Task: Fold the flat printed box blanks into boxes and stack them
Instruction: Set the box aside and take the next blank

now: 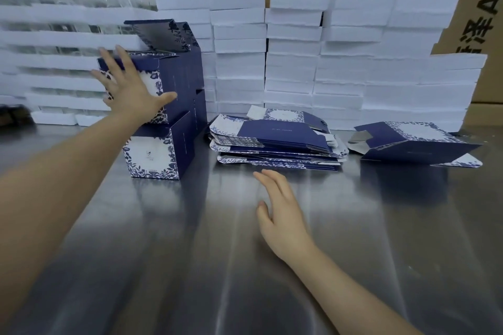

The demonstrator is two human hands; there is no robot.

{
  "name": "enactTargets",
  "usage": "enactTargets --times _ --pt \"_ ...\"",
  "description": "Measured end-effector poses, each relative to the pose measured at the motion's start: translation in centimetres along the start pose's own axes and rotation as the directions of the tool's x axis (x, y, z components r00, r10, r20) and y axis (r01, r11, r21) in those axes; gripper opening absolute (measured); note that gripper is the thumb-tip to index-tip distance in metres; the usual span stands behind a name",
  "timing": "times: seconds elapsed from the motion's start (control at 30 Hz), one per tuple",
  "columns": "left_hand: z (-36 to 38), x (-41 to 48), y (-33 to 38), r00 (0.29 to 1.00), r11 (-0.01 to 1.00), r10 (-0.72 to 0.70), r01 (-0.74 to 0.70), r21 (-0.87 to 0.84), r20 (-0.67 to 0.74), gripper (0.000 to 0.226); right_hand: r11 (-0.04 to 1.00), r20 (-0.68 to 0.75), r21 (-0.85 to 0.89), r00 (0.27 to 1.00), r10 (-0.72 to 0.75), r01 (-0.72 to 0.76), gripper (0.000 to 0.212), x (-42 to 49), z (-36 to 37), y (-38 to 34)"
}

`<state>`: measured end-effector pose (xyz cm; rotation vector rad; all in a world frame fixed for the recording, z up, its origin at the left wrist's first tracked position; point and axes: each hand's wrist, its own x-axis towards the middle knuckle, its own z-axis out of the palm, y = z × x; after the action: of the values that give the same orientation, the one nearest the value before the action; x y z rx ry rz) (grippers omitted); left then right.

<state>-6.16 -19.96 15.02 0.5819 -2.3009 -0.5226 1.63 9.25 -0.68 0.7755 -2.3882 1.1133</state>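
Lying just twelve o'clock of the empty, straight-fingered right hand point(283, 215), the blank pile point(275, 140) runs nine-to-three, while the spread left hand point(130, 90) presses the box stack point(152, 155).

A shiny grey metal surface point(206, 275) fills the lower view, streaked with reflections. At its left stands a stack of folded boxes point(163, 122), dark blue with white floral panels, the lowest one sitting on the metal. Just right of it lies a loose pile of flat box blanks point(275, 144). Further right, apart, rests one half-opened blank point(413, 141), leaning. Along the back edge, stacks of white slabs point(294, 62) form a wall.
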Motion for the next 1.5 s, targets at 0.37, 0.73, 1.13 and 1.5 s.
enactTargets --times 0.37,0.73,1.13,1.5 --pt "7.4 -22.6 8.0 0.953 0.765 0.301 -0.261 -0.589 -0.033 0.043 0.981 0.051 -0.194 0.998 0.029 -0.019 0.008 2.8 0.7 0.6" --pt "10.7 -22.4 6.3 0.919 0.853 0.109 0.109 -0.51 0.378 0.016 0.884 -0.271 -0.432 0.961 0.062 -0.178 0.061 9.2 -0.1 7.4" --pt "10.5 -22.2 7.0 0.892 0.816 0.12 0.161 -0.555 0.435 0.021 0.912 -0.336 -0.402 0.94 -0.064 -0.081 0.03 11.7 -0.3 10.2" --pt "10.4 -21.8 6.1 0.917 0.587 0.061 0.286 -0.757 0.394 0.026 0.996 -0.864 0.066 0.504 0.026 0.063 0.016 8.4 -14.4 0.4"
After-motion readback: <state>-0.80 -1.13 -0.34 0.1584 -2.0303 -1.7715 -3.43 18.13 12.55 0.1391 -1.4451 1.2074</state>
